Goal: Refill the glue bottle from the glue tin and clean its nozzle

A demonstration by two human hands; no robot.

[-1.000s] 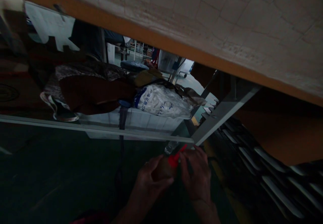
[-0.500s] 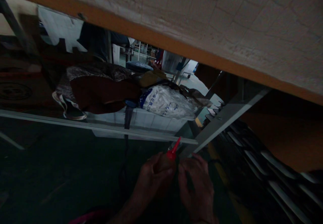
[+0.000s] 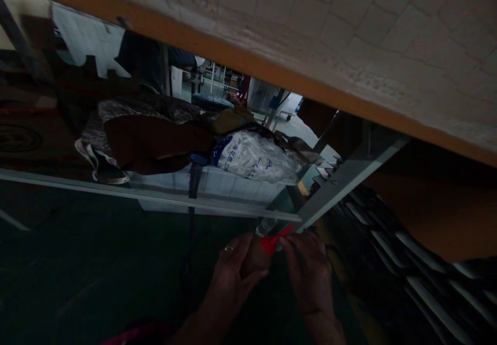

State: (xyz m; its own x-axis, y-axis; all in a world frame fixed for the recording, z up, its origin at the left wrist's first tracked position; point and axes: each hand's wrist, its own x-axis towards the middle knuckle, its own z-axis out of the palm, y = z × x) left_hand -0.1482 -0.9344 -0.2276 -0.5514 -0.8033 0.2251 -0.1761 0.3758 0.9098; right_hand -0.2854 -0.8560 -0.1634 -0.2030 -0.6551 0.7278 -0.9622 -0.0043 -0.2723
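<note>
My left hand (image 3: 235, 267) is wrapped round a squeeze bottle (image 3: 254, 259), whose brownish body is mostly hidden by my fingers and the dim light. From its top a pointed red nozzle (image 3: 272, 241) slants up to the right. The fingertips of my right hand (image 3: 308, 267) are pinched together at the nozzle, partly covering it. Just behind the bottle's top, a clear plastic bottle-like object (image 3: 266, 225) shows, close to the table's lower rail.
Above is a table top (image 3: 349, 34) with an orange-brown edge. Its metal leg (image 3: 349, 171) and lower rail (image 3: 217, 205) lie beyond my hands. Under it, a white plastic bin (image 3: 240, 189) bears cloths and a printed plastic bag (image 3: 256, 156). Dark stacked items (image 3: 411, 252) stand at right.
My right hand has come in to the nozzle and its fingers have closed on it. The bottle has tilted further right, its nozzle now pointing more sideways.
</note>
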